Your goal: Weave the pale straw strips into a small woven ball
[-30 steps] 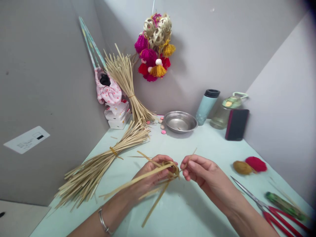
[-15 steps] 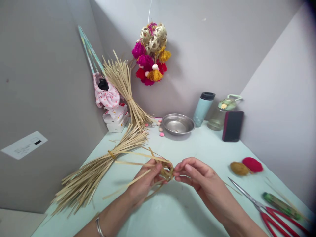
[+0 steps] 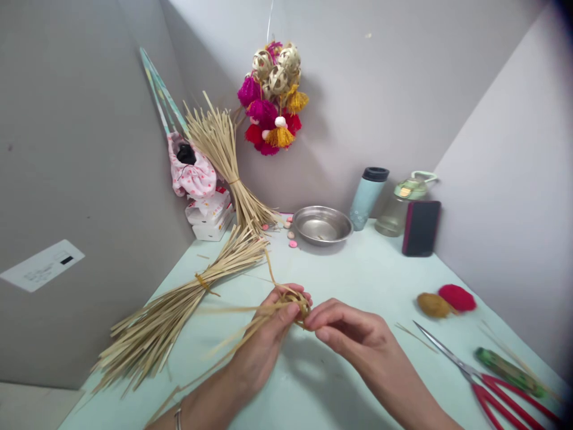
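Loose strips (image 3: 242,309) have swung nearer; left fingers (image 3: 286,313) hold a woven ball (image 3: 302,306), right fingers (image 3: 319,317) meet its right edge, grip unclear; gentle tension helps.

Woven ball (image 3: 304,306) partly hidden by left hand (image 3: 268,328); trailing strips (image 3: 228,310) blurred. Right hand (image 3: 360,335) fingertip contact unclear. Wall label (image 3: 42,266) print too small to read. Phone (image 3: 421,229) partly hides green-lidded bottle (image 3: 390,218). Scissors (image 3: 468,369) cut off by bottom edge.
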Demonstrator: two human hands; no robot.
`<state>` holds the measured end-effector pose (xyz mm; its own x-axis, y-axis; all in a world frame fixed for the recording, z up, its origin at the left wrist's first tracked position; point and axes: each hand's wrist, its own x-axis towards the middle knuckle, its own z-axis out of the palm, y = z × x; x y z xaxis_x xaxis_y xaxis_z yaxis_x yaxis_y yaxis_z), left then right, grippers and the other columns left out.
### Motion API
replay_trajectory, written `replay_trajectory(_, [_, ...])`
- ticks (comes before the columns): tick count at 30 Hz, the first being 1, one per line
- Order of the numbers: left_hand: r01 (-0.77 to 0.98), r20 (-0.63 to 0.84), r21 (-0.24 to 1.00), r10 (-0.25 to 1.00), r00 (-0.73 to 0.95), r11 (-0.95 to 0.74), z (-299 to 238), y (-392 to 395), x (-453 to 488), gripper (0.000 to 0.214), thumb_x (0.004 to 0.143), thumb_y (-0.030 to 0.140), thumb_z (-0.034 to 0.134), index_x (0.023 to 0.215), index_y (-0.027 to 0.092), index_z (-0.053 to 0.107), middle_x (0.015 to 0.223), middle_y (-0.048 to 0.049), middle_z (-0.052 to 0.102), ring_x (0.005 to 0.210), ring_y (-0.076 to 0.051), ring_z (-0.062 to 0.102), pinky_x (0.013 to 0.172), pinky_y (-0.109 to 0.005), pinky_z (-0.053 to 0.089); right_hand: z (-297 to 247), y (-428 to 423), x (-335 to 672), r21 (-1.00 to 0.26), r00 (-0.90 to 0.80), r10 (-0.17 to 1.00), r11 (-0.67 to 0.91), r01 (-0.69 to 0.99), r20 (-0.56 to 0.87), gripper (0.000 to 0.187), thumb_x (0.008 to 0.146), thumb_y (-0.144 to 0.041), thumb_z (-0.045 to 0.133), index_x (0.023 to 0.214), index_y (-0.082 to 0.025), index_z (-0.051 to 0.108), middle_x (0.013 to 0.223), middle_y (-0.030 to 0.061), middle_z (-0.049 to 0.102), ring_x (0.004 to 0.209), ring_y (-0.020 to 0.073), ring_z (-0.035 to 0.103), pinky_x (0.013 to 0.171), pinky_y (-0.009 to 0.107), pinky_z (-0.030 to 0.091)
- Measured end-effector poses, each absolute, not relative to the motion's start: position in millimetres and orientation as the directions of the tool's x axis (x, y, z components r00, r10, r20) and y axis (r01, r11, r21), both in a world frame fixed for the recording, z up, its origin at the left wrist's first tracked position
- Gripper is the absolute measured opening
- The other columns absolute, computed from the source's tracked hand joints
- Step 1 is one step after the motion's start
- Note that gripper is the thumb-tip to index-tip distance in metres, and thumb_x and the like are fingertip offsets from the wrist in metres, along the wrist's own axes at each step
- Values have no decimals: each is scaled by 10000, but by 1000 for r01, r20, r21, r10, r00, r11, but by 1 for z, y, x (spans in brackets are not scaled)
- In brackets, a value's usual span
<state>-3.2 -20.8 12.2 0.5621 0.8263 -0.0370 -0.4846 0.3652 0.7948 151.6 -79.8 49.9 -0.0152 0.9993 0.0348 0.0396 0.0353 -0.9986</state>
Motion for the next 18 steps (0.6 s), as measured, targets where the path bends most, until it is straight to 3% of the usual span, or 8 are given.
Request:
replay_trajectory(7, [-473,-49,806,836,547,357,13,-19,-4,206,888,268,594,1074,181,613,1083,-74,625,1041,-192,562,964,-332,388,44,-80,150,-1000,-24,1000,-19,-20,-18,303,892,-414,611,694,-193,672,754,6,602,771,161,542,724,264,407])
replay_trajectory(13, [-436,-53,835,839,542,334,11,-20,-5,234,888,276,601,1104,185,603,1092,-77,632,1026,-185,565,931,-315,407,44,-78,148,-913,-111,970,-243,-328,-218,222,808,-338,711,681,-162,666,694,0,561,667,136,516,642,266,439])
replay_trajectory(18, [-407,-33,865,841,540,295,11,-19,-5,219,895,284,593,1093,193,596,1112,-71,625,977,-167,565,897,-297,417,43,-77,149,-867,-156,956,-293,-404,-250,150,781,-235,701,664,-147,669,698,10,562,673,137,523,633,267,473])
